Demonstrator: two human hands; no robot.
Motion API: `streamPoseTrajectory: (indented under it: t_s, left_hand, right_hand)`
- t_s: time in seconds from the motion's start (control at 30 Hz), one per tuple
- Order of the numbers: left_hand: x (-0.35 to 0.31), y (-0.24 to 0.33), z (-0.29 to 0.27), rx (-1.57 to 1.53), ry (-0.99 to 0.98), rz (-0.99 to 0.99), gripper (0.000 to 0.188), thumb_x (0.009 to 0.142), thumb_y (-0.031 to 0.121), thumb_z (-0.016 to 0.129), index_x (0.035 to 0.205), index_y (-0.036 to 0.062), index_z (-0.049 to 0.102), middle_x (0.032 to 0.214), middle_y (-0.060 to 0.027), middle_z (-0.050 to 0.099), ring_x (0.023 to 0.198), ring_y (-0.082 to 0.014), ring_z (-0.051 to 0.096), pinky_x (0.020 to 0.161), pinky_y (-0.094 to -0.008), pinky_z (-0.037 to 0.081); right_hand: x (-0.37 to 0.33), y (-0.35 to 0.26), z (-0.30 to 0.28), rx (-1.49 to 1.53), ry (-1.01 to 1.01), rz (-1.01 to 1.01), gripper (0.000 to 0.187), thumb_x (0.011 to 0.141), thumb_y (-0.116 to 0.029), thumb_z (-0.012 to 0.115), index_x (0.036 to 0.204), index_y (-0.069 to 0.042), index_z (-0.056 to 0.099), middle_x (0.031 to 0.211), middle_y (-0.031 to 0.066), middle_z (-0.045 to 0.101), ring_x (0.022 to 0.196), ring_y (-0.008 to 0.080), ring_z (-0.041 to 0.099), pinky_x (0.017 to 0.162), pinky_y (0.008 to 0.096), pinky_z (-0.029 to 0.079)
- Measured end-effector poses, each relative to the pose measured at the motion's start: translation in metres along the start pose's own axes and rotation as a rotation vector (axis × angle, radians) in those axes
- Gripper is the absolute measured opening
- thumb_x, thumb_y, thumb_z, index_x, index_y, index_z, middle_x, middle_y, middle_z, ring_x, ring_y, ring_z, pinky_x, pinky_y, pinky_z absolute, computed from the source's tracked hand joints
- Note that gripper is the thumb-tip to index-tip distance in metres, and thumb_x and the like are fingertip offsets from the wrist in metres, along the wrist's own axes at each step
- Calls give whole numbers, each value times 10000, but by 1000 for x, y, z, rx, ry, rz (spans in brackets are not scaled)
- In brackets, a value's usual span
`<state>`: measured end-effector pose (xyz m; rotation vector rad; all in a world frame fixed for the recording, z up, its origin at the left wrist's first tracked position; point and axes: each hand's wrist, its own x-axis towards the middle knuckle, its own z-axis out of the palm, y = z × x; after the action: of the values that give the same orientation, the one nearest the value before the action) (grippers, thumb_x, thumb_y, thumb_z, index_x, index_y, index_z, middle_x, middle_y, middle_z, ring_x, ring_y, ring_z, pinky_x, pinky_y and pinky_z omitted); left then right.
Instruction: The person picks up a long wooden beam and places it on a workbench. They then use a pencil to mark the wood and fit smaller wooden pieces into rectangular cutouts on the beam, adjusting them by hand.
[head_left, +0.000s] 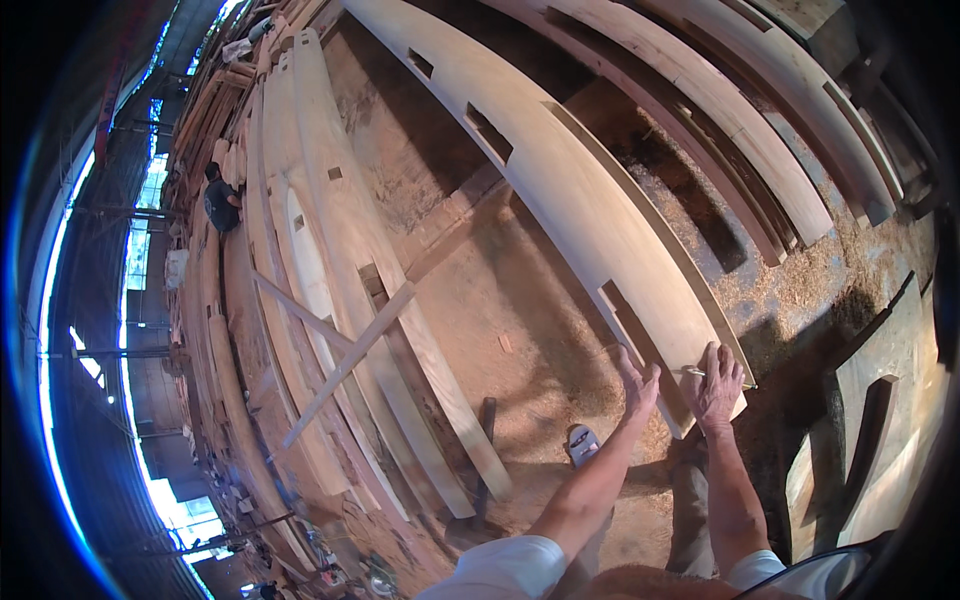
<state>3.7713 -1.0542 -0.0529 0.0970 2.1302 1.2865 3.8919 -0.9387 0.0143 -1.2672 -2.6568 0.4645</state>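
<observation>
A long, curved, pale wooden beam (pixel 590 210) with cut slots runs from the far top down to its near end in front of me. My left hand (pixel 641 385) is at the beam's left edge beside the nearest slot, fingers and thumb apart. Over the top face of the near end lies my right hand (pixel 717 388), its fingers bent. A thin pale stick (pixel 693 371), which looks like a pencil, pokes out from between those fingers. The undersides of both hands are hidden.
More curved beams (pixel 740 130) lie to the right, and several long slotted timbers (pixel 350 220) to the left, crossed by a loose batten (pixel 350 360). Cut boards (pixel 880 430) stand at the near right. Sawdust covers the floor. Another person (pixel 221 200) is at the far left.
</observation>
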Motion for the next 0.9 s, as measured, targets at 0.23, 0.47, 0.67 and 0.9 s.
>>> streamPoseTrajectory:
  t_s: [0.23, 0.47, 0.67, 0.9]
  left_hand:
    - [7, 10, 5, -177, -135, -148, 1159, 849, 68, 741, 1682, 39, -66, 1692, -250, 207, 1526, -365, 337, 1245, -410, 353]
    - [21, -18, 26, -95, -78, -8, 1225, 780, 100, 790, 1677, 41, -41, 1606, -239, 315, 1466, -355, 393, 1221, -438, 381]
    - [11, 24, 11, -129, -209, -114, 1355, 883, 433, 845, 1672, 153, -221, 1744, -243, 81, 1569, -414, 266, 1232, -547, 366]
    - [-3, 60, -11, -283, -437, -389, 1337, 879, 580, 819, 1652, 356, -249, 1767, -155, 65, 1551, -480, 281, 1105, -822, 350]
  right_hand:
    - [17, 17, -13, 121, 19, -2, 616, 917, -305, 655, 1481, -84, 548, 1435, 185, 545, 1250, 409, 524, 1082, 533, 412]
    - [29, 36, -9, 116, 31, -21, 555, 875, -260, 691, 1385, -64, 598, 1363, 170, 600, 1212, 385, 555, 1041, 504, 443]
    - [41, 43, -14, 126, 111, -70, 520, 885, -316, 721, 1326, -63, 613, 1301, 159, 625, 1144, 370, 572, 995, 493, 446]
    - [52, 49, -28, 87, 116, -58, 374, 925, -310, 683, 1232, -103, 634, 1156, 136, 630, 1078, 351, 576, 945, 481, 442]
